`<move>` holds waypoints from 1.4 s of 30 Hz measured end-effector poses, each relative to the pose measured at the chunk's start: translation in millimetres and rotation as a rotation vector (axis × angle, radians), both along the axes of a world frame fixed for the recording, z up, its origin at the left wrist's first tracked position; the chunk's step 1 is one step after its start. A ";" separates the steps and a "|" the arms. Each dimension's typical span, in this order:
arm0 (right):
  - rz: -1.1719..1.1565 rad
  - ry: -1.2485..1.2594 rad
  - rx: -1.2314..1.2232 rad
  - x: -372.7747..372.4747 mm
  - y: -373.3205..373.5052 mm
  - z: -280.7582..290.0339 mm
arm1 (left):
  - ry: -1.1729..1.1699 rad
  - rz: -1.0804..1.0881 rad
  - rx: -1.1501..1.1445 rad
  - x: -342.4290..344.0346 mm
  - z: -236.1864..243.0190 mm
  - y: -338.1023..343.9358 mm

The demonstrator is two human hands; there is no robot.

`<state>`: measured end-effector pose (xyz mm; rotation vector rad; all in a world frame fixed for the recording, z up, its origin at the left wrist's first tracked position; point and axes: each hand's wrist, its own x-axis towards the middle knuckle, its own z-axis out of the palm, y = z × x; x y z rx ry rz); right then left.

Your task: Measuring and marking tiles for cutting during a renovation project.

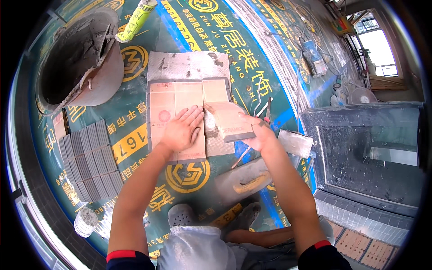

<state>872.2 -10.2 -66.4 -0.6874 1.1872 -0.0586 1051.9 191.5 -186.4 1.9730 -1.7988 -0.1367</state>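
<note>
Brown paper-faced tile pieces (161,101) with dark grey edges lie side by side on a pale textured board (189,63) stained with mortar. My left hand (182,129) rests flat on them, fingers stretched out and holding nothing. Between the thumb and fingers of my right hand (260,134) is a loose paper-faced tile piece (228,119), gripped at its right end. It sits tilted over the right-hand column, partly covering it. Below it, a bare strip of the textured board shows. Whether its left end touches the neighbouring piece, I cannot tell.
A mortar-caked bucket (108,67) stands far left, beside a yellow-green tube (136,20). Tied grey strip tiles (90,159) lie left. Near my right forearm are a trowel (243,180), a smaller metal blade (294,143) and pliers (268,110). A dark glass-topped unit (364,153) stands right.
</note>
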 end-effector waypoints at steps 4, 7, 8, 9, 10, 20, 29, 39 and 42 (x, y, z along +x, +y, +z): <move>0.119 -0.115 -0.102 16.2 -35.9 39.1 | -0.009 0.007 -0.015 -0.7 -2.1 -1.5; 0.147 -0.146 -0.193 43.8 -70.0 75.0 | 0.009 0.023 -0.014 -2.5 -3.1 -1.6; 0.163 -0.163 -0.234 51.6 -80.5 89.7 | 0.017 0.027 -0.010 -2.4 -2.8 -1.6; 0.181 -0.158 -0.274 59.6 -91.0 105.1 | 0.020 0.018 -0.006 -2.2 -2.3 -1.5; 0.197 -0.145 -0.320 66.3 -100.2 120.6 | 0.029 0.026 -0.005 -1.9 -1.5 -1.3; 0.285 0.042 -0.731 78.1 -148.3 191.3 | 0.105 0.029 -0.036 -0.8 -4.8 -1.4; 0.721 -0.055 -0.518 68.7 -30.0 211.8 | 1.082 0.366 -0.212 -32.2 50.7 24.6; 2.207 -0.327 -0.595 103.1 90.2 184.3 | 0.949 0.002 0.132 -39.6 179.2 144.6; 2.320 -0.270 -0.482 116.8 105.4 168.5 | 1.276 -0.022 0.287 -37.4 165.5 163.0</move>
